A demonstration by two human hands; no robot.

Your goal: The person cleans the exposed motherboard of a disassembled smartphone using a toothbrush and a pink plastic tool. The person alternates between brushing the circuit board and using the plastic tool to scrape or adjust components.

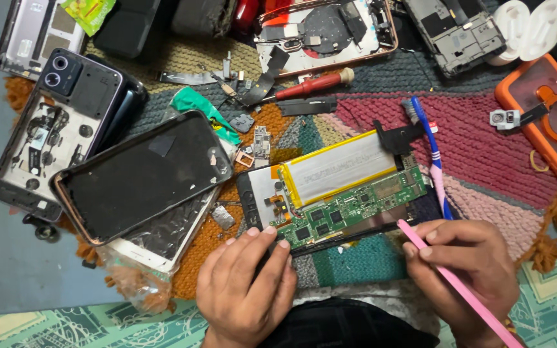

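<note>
Head camera looks down on an opened phone (340, 196) lying on a knitted mat (485, 148), its green circuit board and silver battery (338, 169) exposed. Left hand (246, 283) presses loosely curled fingertips on the phone's near left edge. Right hand (465, 270) pinches a pink tool (459, 287), tip touching the phone's near right edge. A red screwdriver (314, 85) lies farther off.

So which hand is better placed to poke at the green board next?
Probably the right hand: it holds the pink tool, tip beside the green circuit board. The left hand just steadies the opened phone.
</note>
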